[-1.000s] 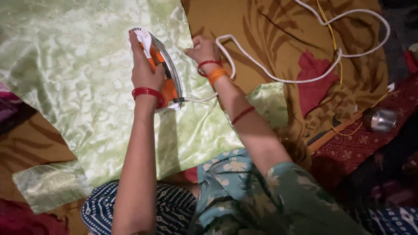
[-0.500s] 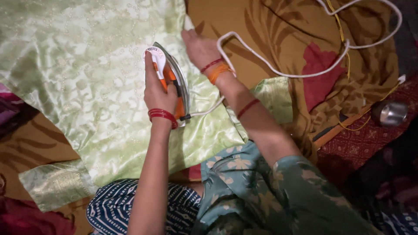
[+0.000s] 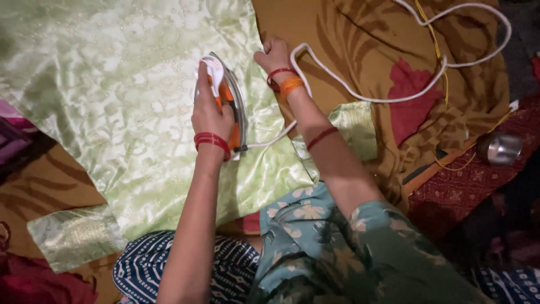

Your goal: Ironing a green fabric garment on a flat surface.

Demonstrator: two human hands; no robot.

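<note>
On the pale green satin cloth (image 3: 112, 101), spread over a brown patterned bedsheet (image 3: 349, 50), an electric iron (image 3: 225, 101) with an orange and white handle rests sole down, near the cloth's right edge. The left hand (image 3: 209, 110) is on the iron's handle, its fingers wrapped around it from above in a closed grip. The right hand (image 3: 273, 55), just right of the iron, presses on the cloth's edge; its fingers are curled down against the fabric, but whether they pinch it or only pin it flat cannot be told. A white power cord (image 3: 360, 95) leaves the back of the iron, passes under the right forearm, loops over the right wrist and runs off across the bedsheet well to the right of the iron. A small steel cup (image 3: 500, 149) stands far right of the iron, on a dark red mat.

Several risks seem likely. The cord lies across the wrist, so a stroke of the iron could drag on it, tugging the arm or pulling the cord under the hot sole. The right hand sits close to the iron's tip and could be burned if the iron slides toward it. Satin is delicate: an iron left resting in one spot could scorch or glaze it, and the bedding beneath gives soft, uneven support that may press in creases.
</note>
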